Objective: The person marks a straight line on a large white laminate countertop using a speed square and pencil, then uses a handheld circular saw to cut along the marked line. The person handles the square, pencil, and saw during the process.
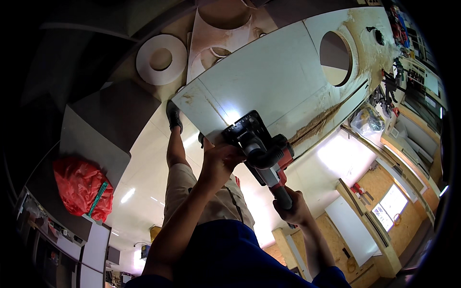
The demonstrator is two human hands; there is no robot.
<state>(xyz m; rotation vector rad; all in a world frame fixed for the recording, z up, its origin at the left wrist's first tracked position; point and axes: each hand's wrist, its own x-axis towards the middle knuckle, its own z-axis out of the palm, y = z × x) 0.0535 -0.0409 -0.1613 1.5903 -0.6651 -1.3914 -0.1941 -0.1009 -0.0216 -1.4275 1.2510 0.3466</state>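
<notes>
A black and red handheld power saw (266, 161) with a flat black base plate rests at the near edge of a large pale board (259, 81). My right hand (295, 209) is closed round its rear handle. My left hand (218, 163) presses against the left side of the saw near its base plate, fingers bent and partly hidden by the board's edge and the tool. The blade is out of sight. Bright light falls on the board in front of the saw, close to a thin dark line. Farther right, the board has a large round hole (334, 58).
Brown sawdust (319, 122) lies along the board's right part. Beyond its left end are a pale ring (162, 59) and another cut panel (221, 33). A red plastic bag (81, 187) sits at left; a clear bag (367, 120) and wooden shelving (370, 225) stand at right.
</notes>
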